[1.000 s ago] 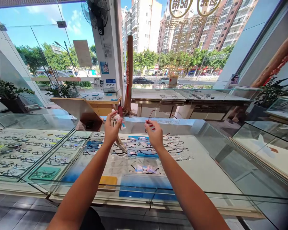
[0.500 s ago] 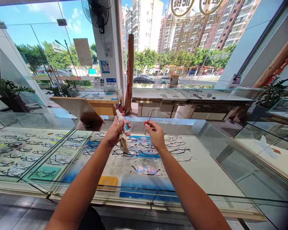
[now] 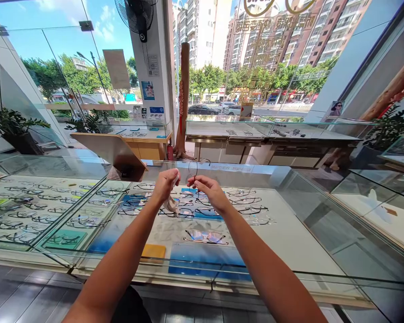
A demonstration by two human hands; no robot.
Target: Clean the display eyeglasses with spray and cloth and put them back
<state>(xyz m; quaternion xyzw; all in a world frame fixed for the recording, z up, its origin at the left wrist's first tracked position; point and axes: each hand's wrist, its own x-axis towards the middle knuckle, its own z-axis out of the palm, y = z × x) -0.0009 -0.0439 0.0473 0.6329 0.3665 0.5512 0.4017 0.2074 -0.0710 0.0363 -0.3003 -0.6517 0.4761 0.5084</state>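
Note:
Above the glass display case, my left hand (image 3: 166,185) is closed around a small white spray bottle, now mostly hidden by the fingers. A beige cloth (image 3: 170,205) hangs below that same hand. Just to its right, my right hand (image 3: 210,190) pinches a thin dark-framed pair of glasses (image 3: 193,168), one round lens rim standing upright above the fingertips. The two hands are close but apart. Under the glass lie rows of spectacles, with one rimmed pair (image 3: 205,236) in front of the others.
A glass display case (image 3: 283,224) spans the front, holding a yellow pad (image 3: 154,251) and blue sheets (image 3: 205,260). A tilted mirror or board (image 3: 109,150) stands on top at left. More counters (image 3: 222,130), a fire extinguisher (image 3: 169,152) and a wooden post (image 3: 184,98) are beyond.
My left hand has turned, so its fingers now cover the bottle. My right hand has moved left with the glasses, bringing them nearer the left hand. The view has shifted slightly.

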